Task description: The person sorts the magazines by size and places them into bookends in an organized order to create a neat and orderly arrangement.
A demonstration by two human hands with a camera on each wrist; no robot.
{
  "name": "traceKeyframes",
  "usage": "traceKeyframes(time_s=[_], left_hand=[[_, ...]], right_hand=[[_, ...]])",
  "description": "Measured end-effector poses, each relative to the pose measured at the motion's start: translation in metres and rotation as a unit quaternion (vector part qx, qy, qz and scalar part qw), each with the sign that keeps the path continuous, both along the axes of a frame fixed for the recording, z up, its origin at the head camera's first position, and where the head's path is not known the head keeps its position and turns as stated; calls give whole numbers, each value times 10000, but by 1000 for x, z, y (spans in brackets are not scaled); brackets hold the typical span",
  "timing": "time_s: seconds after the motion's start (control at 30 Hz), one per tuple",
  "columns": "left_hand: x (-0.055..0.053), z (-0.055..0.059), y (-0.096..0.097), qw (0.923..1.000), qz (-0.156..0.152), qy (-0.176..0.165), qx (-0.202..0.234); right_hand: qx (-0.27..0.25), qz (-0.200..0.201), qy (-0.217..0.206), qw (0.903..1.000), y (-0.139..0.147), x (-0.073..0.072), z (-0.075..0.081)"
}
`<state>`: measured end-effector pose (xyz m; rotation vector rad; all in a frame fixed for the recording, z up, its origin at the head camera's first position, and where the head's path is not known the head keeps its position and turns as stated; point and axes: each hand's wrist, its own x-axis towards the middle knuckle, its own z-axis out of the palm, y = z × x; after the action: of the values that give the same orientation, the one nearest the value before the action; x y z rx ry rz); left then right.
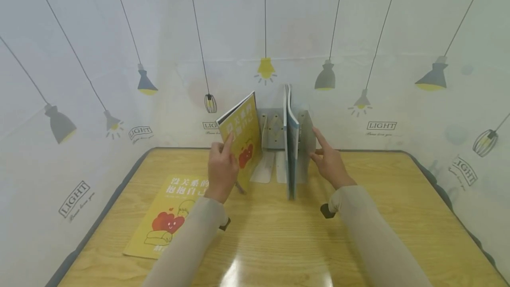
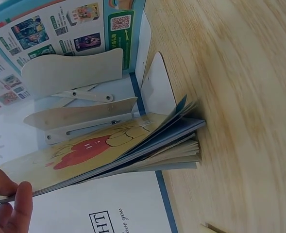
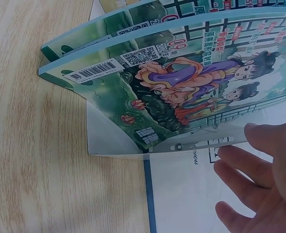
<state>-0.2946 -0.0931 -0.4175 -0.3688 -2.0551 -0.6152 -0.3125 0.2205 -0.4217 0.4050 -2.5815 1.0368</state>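
My left hand (image 1: 223, 167) pinches a yellow book (image 1: 244, 138) with a red heart on its cover; the book stands tilted at the left of a white metal bookend (image 1: 275, 129). In the left wrist view its lower page edges fan out at the tabletop. My right hand (image 1: 330, 163) is at the bookend's right-hand plate (image 1: 306, 141), thumb and fingertips on either side of its edge. Two thin, blue-edged magazines (image 3: 181, 82) stand upright inside that plate, illustrated cover facing right. Open plates (image 2: 75, 73) and a crossed linkage show between the yellow book and the magazines.
Another yellow book (image 1: 167, 220) with a heart cover lies flat on the wooden table (image 1: 271, 242) at the left, partly under my left forearm. Behind the bookend rises a white wall (image 1: 239, 25) printed with hanging lamps.
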Motion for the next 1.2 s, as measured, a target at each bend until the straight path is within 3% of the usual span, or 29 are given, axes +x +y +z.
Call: traceKeyframes(time_s=[0.4,0.87,1.2], left_hand=[[-5,-3,2,9996,90,-267,-62],[-5,-10,0,9999,-37,-117,-62],[-4,-13,-4,9990,-392,-20,202]], right_hand=[[20,17,22,10000,-1,1,0],[-39,19,-94,9999,0,-1,0],[-14,-5,-111,9999,0,0,-1]])
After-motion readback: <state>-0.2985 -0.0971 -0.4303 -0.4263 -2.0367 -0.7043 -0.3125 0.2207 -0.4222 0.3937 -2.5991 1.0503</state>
